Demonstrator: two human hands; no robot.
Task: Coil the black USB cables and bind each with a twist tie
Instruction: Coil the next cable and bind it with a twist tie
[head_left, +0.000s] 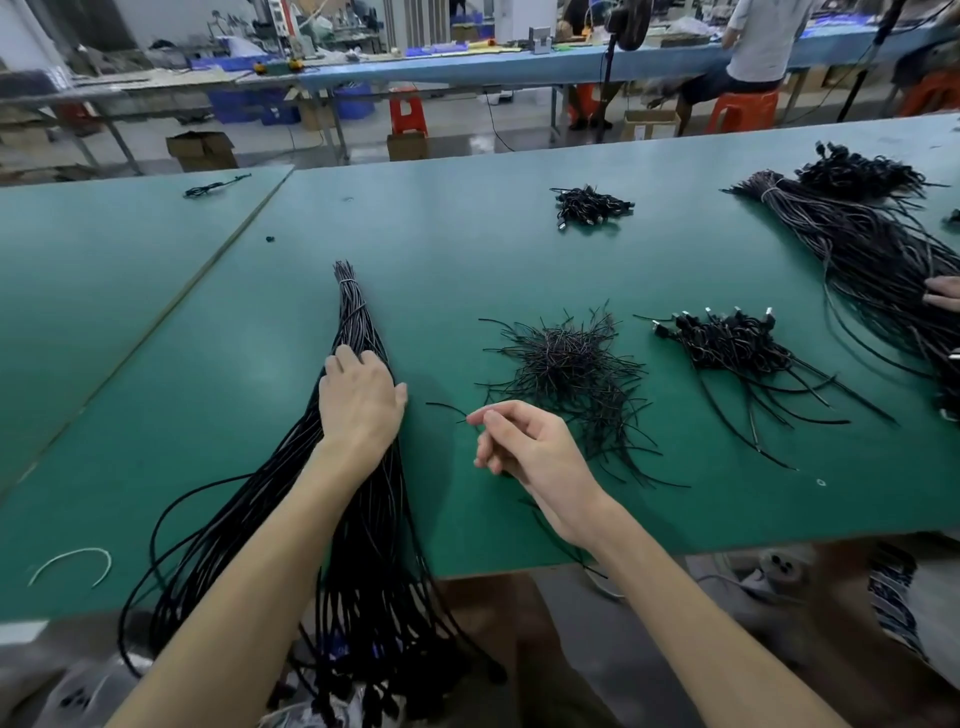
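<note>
A long bundle of black USB cables (358, 322), tied near its far tip, lies on the green table (519, 249) and hangs over the near edge. My left hand (358, 397) rests on the bundle's middle with its fingers laid over the cables. To the right, my right hand (524, 447) pinches a thin black twist tie (447, 408) between thumb and forefinger, just above the table. A loose heap of black twist ties (571, 369) lies right behind that hand. Coiled, bound cables (727, 338) lie in a pile further right.
A second pile of coiled cables (589, 205) sits at the far middle. A big cable bundle (857, 234) lies at the right, with another person's fingers (943, 293) on it. A white tie (72, 564) lies near the left front edge. A single cable (213, 187) lies far left.
</note>
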